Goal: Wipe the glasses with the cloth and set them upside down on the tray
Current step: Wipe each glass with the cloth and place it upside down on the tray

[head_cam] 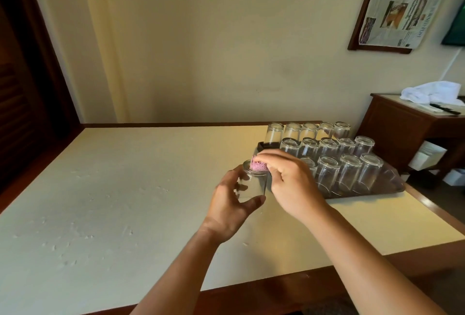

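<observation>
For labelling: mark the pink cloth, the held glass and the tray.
pink cloth (257, 165), head view, bunched part at the glass mouth.
held glass (253, 186), head view, side wall.
tray (392, 183), head view, bare right corner.

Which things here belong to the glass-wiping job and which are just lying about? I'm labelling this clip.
Part of the job:
- glass gripped by the left hand
- pink cloth pushed into its mouth by the right hand
- tray
- upturned glasses on it

Lying about:
- white towel
- pen
- side cabinet
- framed newspaper
</observation>
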{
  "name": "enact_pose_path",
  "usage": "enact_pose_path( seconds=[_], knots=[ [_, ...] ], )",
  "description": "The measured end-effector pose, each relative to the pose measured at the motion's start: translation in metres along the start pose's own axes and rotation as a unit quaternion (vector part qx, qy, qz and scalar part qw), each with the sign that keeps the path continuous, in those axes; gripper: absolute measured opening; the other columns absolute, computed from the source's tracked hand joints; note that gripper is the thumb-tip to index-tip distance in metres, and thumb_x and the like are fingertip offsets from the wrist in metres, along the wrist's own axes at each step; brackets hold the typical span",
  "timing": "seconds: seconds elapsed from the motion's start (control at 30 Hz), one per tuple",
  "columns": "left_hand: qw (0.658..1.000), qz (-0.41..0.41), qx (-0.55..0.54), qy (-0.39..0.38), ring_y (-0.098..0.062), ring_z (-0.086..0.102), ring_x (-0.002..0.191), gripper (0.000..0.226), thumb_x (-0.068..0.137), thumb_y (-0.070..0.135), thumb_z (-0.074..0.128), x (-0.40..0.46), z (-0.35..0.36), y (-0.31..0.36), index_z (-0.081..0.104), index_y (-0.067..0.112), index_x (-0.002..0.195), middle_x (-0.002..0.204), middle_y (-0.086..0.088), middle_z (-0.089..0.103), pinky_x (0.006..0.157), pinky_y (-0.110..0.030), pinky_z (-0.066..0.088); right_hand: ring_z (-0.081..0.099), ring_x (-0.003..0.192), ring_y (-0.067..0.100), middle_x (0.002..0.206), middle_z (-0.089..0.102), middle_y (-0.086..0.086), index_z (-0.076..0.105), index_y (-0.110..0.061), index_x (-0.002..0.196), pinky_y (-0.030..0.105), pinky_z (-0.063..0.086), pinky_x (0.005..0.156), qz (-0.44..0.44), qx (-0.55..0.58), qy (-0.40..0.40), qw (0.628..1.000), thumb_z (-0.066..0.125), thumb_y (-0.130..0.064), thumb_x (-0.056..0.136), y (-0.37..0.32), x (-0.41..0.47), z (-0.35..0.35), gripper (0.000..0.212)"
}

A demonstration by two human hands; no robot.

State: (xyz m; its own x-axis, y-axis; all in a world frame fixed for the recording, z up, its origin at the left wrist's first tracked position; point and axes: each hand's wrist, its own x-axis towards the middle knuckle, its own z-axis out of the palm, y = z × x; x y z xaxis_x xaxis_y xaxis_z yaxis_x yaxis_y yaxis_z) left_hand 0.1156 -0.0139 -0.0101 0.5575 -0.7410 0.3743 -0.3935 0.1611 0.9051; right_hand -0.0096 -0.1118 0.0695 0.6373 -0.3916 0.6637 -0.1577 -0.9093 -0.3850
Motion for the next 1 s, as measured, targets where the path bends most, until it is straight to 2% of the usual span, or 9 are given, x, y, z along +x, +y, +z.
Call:
enact_pose_path(
  seconds=[0.13,0.27,0.33,0.5,0.63,0.73,0.83,0.93,1.0],
  knots=[
    [1.000,0.003,-0.010,-0.002,-0.024,0.063,0.099,0.064,0.074,0.038,0.087,0.003,0.005,0.005,0.059,0.029,0.131,0.118,0.005,0.066,0.082,-0.040,0.058,0.064,0.114,0.013,0.122,0.070,-0.003,0.076,-0.013,0.118,0.027,0.052,0.102,-0.008,0.010,-0.021,1.000,0.054,0.016,0.090,-0.015,-0.004,0.009,0.045],
    [1.000,0.007,0.006,-0.017,-0.015,0.061,0.102,0.065,0.084,0.025,0.088,0.000,0.002,0.001,0.053,0.040,0.136,0.124,0.010,0.061,0.081,-0.027,0.054,0.067,0.101,0.013,0.111,0.072,-0.002,0.076,-0.010,0.112,0.029,0.058,0.091,-0.022,0.009,-0.025,0.999,0.055,0.017,0.089,-0.003,-0.008,-0.009,0.042],
    [1.000,0.002,-0.001,-0.029,-0.015,0.060,0.099,0.062,0.084,0.022,0.088,-0.002,0.010,0.002,0.055,0.035,0.135,0.121,0.010,0.060,0.078,-0.023,0.050,0.066,0.098,0.014,0.109,0.073,-0.001,0.077,-0.010,0.112,0.034,0.059,0.088,0.005,-0.006,-0.014,1.000,0.054,0.017,0.089,0.000,-0.003,-0.009,0.042],
    [0.999,-0.016,-0.047,-0.011,-0.026,0.062,0.100,0.061,0.079,0.024,0.090,0.006,0.014,0.005,0.059,0.030,0.131,0.120,0.004,0.066,0.079,-0.030,0.056,0.065,0.099,0.016,0.109,0.071,-0.003,0.077,-0.013,0.109,0.031,0.057,0.086,-0.033,0.008,-0.045,0.998,0.055,0.014,0.090,-0.011,-0.004,-0.007,0.040],
    [0.999,-0.021,-0.045,-0.020,-0.020,0.060,0.098,0.063,0.080,0.022,0.090,0.002,0.019,0.009,0.058,0.035,0.133,0.120,0.005,0.062,0.076,-0.025,0.053,0.067,0.093,0.017,0.105,0.072,-0.003,0.077,-0.014,0.108,0.038,0.059,0.081,0.022,-0.014,-0.019,0.999,0.055,0.013,0.090,0.007,0.003,-0.016,0.039],
    [0.998,-0.014,-0.060,-0.010,-0.022,0.063,0.097,0.062,0.073,0.036,0.087,0.007,0.026,0.014,0.060,0.023,0.128,0.116,0.002,0.066,0.076,-0.027,0.053,0.066,0.099,0.015,0.108,0.072,-0.003,0.077,-0.012,0.110,0.032,0.057,0.087,-0.009,-0.002,-0.020,1.000,0.054,0.014,0.090,-0.008,0.000,-0.008,0.040],
    [0.997,-0.034,-0.073,-0.011,-0.028,0.064,0.101,0.058,0.079,0.020,0.090,0.010,0.024,0.011,0.060,0.019,0.130,0.119,-0.003,0.067,0.076,-0.025,0.055,0.066,0.096,0.010,0.105,0.072,-0.001,0.077,-0.011,0.106,0.018,0.054,0.085,-0.022,0.047,-0.017,0.998,0.055,0.017,0.090,-0.002,-0.009,-0.016,0.039],
    [0.992,-0.061,-0.109,0.000,-0.033,0.065,0.103,0.055,0.081,0.012,0.089,0.009,0.029,0.014,0.060,0.018,0.127,0.119,-0.005,0.061,0.068,-0.021,0.055,0.063,0.097,0.000,0.108,0.071,-0.006,0.078,-0.012,0.109,0.002,0.045,0.087,0.055,0.064,0.024,0.996,0.054,0.015,0.094,0.025,-0.019,-0.031,0.039],
    [0.988,-0.067,-0.136,-0.010,-0.028,0.066,0.099,0.048,0.082,0.012,0.088,0.012,0.037,0.024,0.059,0.018,0.120,0.116,-0.004,0.060,0.065,-0.021,0.055,0.062,0.099,-0.003,0.110,0.071,-0.008,0.077,-0.015,0.113,0.000,0.041,0.087,0.108,0.070,0.049,0.990,0.053,0.012,0.097,0.046,-0.033,-0.039,0.039]
  ],
)
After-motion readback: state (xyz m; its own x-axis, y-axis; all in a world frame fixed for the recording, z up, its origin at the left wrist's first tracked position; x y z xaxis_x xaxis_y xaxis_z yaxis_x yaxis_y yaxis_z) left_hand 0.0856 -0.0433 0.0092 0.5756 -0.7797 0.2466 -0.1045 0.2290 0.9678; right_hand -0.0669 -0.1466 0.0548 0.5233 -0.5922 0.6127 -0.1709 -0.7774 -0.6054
